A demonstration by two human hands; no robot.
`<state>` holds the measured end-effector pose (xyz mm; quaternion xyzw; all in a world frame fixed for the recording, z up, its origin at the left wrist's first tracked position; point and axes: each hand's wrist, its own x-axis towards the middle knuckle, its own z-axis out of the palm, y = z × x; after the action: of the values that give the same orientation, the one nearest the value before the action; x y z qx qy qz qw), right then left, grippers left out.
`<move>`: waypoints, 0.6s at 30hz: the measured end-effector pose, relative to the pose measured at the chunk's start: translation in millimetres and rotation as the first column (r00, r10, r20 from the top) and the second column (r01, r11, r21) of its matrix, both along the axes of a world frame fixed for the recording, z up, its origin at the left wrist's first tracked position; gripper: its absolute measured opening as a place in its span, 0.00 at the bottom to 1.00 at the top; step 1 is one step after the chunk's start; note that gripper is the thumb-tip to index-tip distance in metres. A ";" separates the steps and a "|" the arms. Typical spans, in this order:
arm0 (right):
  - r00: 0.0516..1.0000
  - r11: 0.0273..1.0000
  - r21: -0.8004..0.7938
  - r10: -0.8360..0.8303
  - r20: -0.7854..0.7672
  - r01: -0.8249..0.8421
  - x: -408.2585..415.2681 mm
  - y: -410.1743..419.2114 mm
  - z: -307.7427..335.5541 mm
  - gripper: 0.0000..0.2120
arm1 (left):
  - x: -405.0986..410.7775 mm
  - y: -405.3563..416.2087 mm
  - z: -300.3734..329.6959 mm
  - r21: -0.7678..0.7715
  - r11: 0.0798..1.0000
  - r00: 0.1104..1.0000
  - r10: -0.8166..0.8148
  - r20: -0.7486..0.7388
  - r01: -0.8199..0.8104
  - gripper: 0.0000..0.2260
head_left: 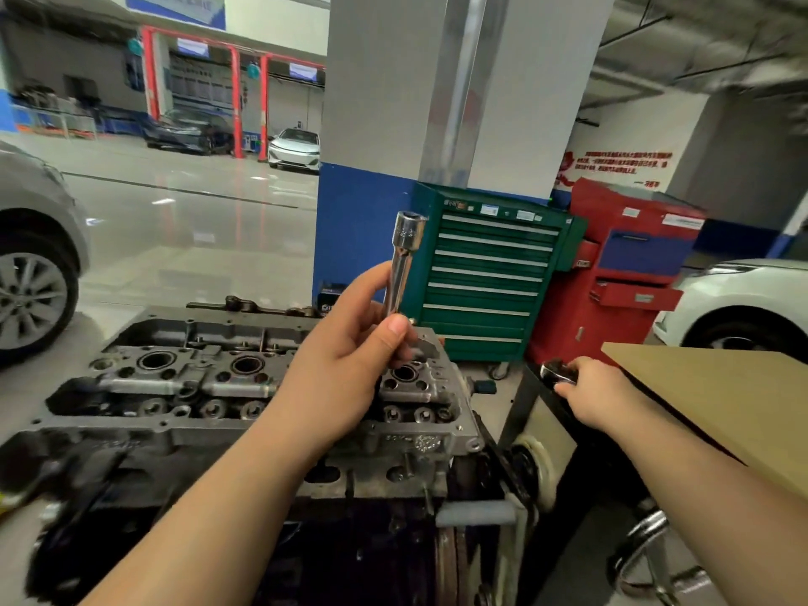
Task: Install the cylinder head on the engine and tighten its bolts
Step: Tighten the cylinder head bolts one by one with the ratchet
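Chrome socket [404,260] held upright in the left hand [350,365] above the cylinder head [245,387], already seated on the engine [371,557], as the right hand [590,393] grips a ratchet [556,371], apparently readying bolt-tightening.

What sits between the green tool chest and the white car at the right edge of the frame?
A red tool cabinet stands between the green tool chest and the white car, one drawer pulled partly out, as the head view shows.
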<state>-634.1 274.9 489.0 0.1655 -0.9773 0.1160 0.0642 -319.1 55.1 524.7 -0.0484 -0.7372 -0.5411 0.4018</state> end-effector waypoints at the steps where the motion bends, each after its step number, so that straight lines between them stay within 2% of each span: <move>1: 1.000 1.000 -0.024 0.003 0.011 -0.003 0.1 -0.5 -0.7 0.18 | 0.2 -0.9 -1.2 0.001 1.000 1.000 -0.004 0.005 0.004 0.21; 4: 0.997 0.985 -0.157 0.075 0.031 -0.070 7.1 -2.8 12.4 0.14 | -0.1 -3.9 -3.0 -0.020 1.000 1.000 -0.012 0.017 0.012 0.21; 6: 0.985 0.920 -0.371 0.160 0.058 -0.127 19.0 -7.8 35.1 0.10 | -0.3 -3.9 -3.8 -0.031 0.999 1.000 -0.008 0.014 0.008 0.21; 7: 0.968 0.828 -0.547 0.221 0.115 -0.124 29.3 -12.0 51.2 0.11 | -0.5 -3.9 -4.1 -0.031 0.999 1.000 -0.006 0.013 0.007 0.21; 8: 0.924 0.691 -0.719 0.321 0.209 -0.078 41.0 -16.5 68.9 0.13 | -0.7 -4.1 -4.6 -0.030 1.000 1.000 -0.004 0.013 0.005 0.22; 9: 0.851 0.564 -0.825 0.445 0.278 -0.025 55.2 -21.3 87.8 0.13 | -1.0 -4.2 -4.9 -0.029 1.000 1.000 -0.003 0.014 0.004 0.22; 10: 0.775 0.480 -0.877 0.552 0.306 0.005 71.0 -26.7 105.9 0.13 | -1.4 -4.2 -5.1 -0.027 1.000 1.000 -0.003 0.013 0.003 0.22; 12: 0.714 0.432 -0.899 0.652 0.254 -0.074 101.6 -37.0 137.3 0.11 | -2.1 -3.6 -5.1 -0.023 1.000 1.000 0.004 0.007 -0.004 0.21; 15: 0.755 0.382 -0.884 0.654 0.053 -0.268 142.0 -51.2 176.6 0.09 | -3.1 -3.1 -4.0 -0.028 0.999 1.000 0.017 0.001 -0.017 0.21; 16: 0.732 0.355 -0.887 0.681 0.029 -0.295 152.9 -54.4 188.4 0.10 | -3.4 -3.2 -4.4 -0.028 0.999 1.000 0.020 0.005 -0.020 0.21; 18: 0.629 0.326 -0.899 0.774 0.077 -0.291 173.0 -58.2 210.7 0.11 | -3.3 -3.3 -4.5 -0.025 0.999 1.000 0.021 0.007 -0.020 0.21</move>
<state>-461.0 216.7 699.7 0.4047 -0.6600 0.6109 -0.1655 -322.5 51.9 520.2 -0.0438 -0.7458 -0.5280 0.4039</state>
